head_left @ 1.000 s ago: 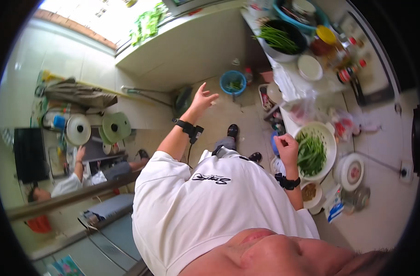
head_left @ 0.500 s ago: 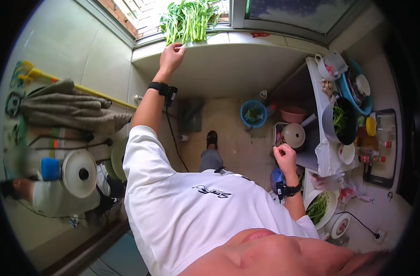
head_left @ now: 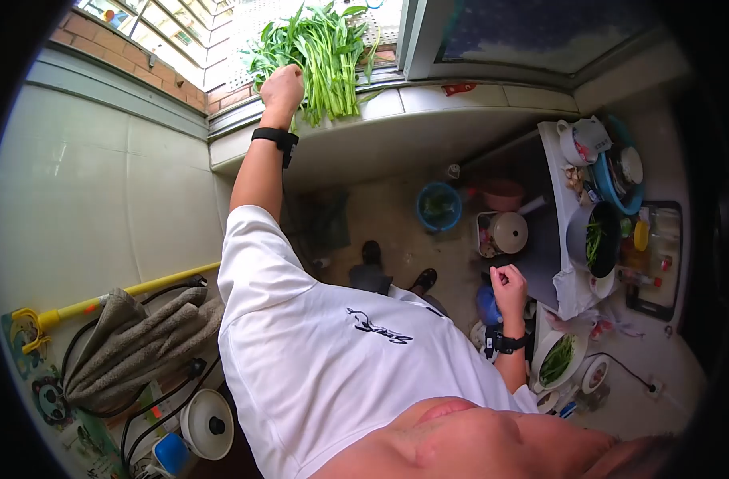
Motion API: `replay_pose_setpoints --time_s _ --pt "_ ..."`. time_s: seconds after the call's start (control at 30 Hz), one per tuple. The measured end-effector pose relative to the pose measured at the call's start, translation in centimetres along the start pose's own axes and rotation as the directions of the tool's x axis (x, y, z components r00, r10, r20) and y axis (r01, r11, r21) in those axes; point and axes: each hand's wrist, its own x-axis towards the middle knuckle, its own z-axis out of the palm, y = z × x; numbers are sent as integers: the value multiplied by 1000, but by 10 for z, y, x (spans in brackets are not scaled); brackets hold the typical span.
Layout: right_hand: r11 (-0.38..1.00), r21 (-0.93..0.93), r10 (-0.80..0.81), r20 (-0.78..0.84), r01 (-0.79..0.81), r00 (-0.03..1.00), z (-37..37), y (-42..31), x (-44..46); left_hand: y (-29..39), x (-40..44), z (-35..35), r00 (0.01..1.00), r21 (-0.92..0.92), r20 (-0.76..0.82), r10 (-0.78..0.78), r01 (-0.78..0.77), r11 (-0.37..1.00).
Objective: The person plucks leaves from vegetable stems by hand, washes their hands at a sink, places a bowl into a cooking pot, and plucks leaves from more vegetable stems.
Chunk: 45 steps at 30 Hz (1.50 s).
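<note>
A large bunch of leafy green stems that look like water spinach lies on the tiled window ledge, with some stem ends over its edge. My left hand is stretched out to the near left side of the bunch, its fingers curled into the greens; the fingertips are partly hidden. My right hand hangs at my right side with loosely curled fingers, and nothing shows in it. Near it stand a white colander of cut greens and a dark pot with more greens.
A blue basin and a pink basin stand on the floor ahead. The counter on the right carries bowls and bottles. A towel and a yellow pole are on the left.
My left hand has moved from the ledge edge onto the greens as I have come closer to the window. My right hand has shifted slightly back, its fingers still curled.
</note>
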Motion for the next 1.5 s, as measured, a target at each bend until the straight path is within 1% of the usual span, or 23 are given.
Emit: replay_pose_setpoints --time_s 0.03,0.1,0.33,0.37,0.4,0.43,0.53,0.67,0.73,0.87,0.9,0.93,1.0,1.07,1.13,1.27,1.3,1.33,1.37,1.4,1.43,1.47,1.5 --pt "1000 -10 0 1 0 1000 1 2 1 1 0 -3 1000 4 2 4 -4 1000" --pt "999 -21 25 14 -25 1000 3 3 3 10 -3 -16 972 23 224 -70 67 998" --pt "999 -38 -17 -12 16 1000 7 -5 16 10 14 16 946 -75 300 -122 151 986" --pt "999 -35 -15 -26 14 1000 6 -5 17 2 23 21 946 -415 273 -178 282 865" --pt "999 -33 -14 -42 12 999 6 -4 18 -5 31 28 935 -702 267 -235 355 617" --pt "999 -32 -11 -49 9 999 5 -5 18 5 37 -4 858 -838 456 -236 504 212" --pt "1000 -31 1 -49 -2 999 3 -12 19 15 56 -50 916 -904 374 -146 325 -278" --pt "997 -35 -75 -81 72 994 -1 -28 27 64 32 -106 981 -894 190 -33 159 -419" --pt "992 39 -116 -88 120 989 -5 -43 37 103 -5 -125 975 -916 220 20 213 -341" --pt "931 227 -233 -227 284 946 -25 -94 65 180 -99 -128 916 -847 300 267 384 -368" --pt "910 160 -312 -344 383 886 -32 -110 71 194 -121 -125 885 -828 323 334 436 -354" --pt "914 110 -323 -387 391 864 -41 -123 73 207 -141 -120 855 -823 357 376 478 -306" --pt "838 -150 -535 -408 524 739 -56 -138 80 229 -180 -113 813 -789 391 433 538 -297" --pt "826 -171 -563 -310 537 766 -60 -140 82 248 -211 -106 762 -746 448 468 607 -275" --pt "881 -90 -472 -143 464 870 -56 -117 79 261 -234 -96 740 -745 451 499 620 -246" --pt "926 14 -373 -100 377 922 -60 -86 67 274 -255 -94 596 -670 619 512 741 -53" --pt "931 31 -357 -112 363 927 -60 -75 66 275 -261 -95 542 -749 661 520 525 405" --pt "935 49 -342 -125 350 931 -62 -67 65 276 -267 -95 500 -641 708 499 159 751" --pt "938 54 -334 -123 343 934 -67 -59 63 279 -279 -97 733 -663 393 556 -193 723" --pt "937 -4 -349 -92 351 932 -71 -54 59 285 -283 -95 728 -659 406 553 -187 729" --pt "929 -64 -368 -63 365 927 -74 -50 58 294 -280 -91 806 -607 51 590 -444 659" --pt "930 -60 -366 -65 363 928 -75 -46 58 304 -275 -86 743 -457 -312 593 -664 591" --pt "927 -28 -375 -87 374 923 -76 -41 55 314 -276 -75 757 -513 -291 585 -640 572"
